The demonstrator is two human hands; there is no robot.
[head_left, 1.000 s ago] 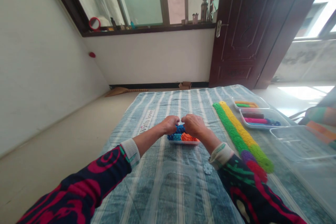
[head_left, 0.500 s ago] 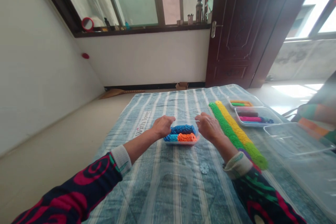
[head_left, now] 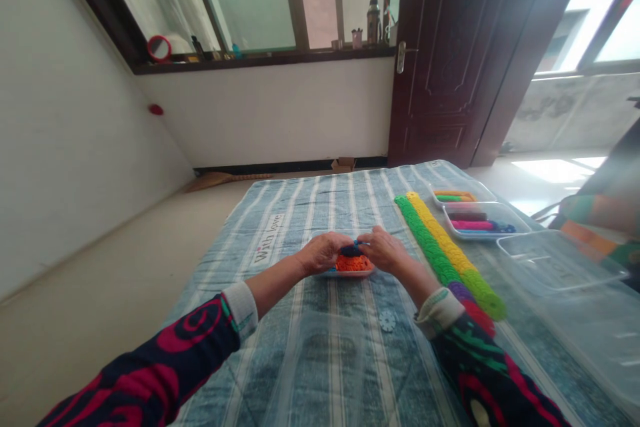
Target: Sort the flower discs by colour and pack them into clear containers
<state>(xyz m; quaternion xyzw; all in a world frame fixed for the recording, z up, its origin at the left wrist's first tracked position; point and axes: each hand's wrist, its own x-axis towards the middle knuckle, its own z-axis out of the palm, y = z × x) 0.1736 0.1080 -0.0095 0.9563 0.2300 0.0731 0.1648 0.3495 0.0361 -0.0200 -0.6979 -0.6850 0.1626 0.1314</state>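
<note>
A small clear plastic box (head_left: 350, 274) stands mid-table, with stacked orange toothed discs (head_left: 353, 263) along its near side. Over the box, my left hand (head_left: 326, 251) and my right hand (head_left: 384, 250) almost meet. Between their fingertips are blue toothed discs (head_left: 354, 249), pinched from both sides. My hands cover much of the box's inside, so how many discs they grip cannot be made out. One pale grey-blue toothed disc (head_left: 387, 320) lies flat on the cloth in front of the box.
Long rows of green discs (head_left: 425, 237) and yellow discs (head_left: 440, 233) run along the right. Beyond them are a box with coloured rolls (head_left: 487, 235), another box (head_left: 463, 188) and a clear empty-looking container (head_left: 560, 260). A transparent sheet-like lid (head_left: 320, 353) lies at the front.
Both hands have come inward over the box, from its two sides, and closed on blue discs. The blue row is now mostly hidden by them. The view has shifted slightly.
</note>
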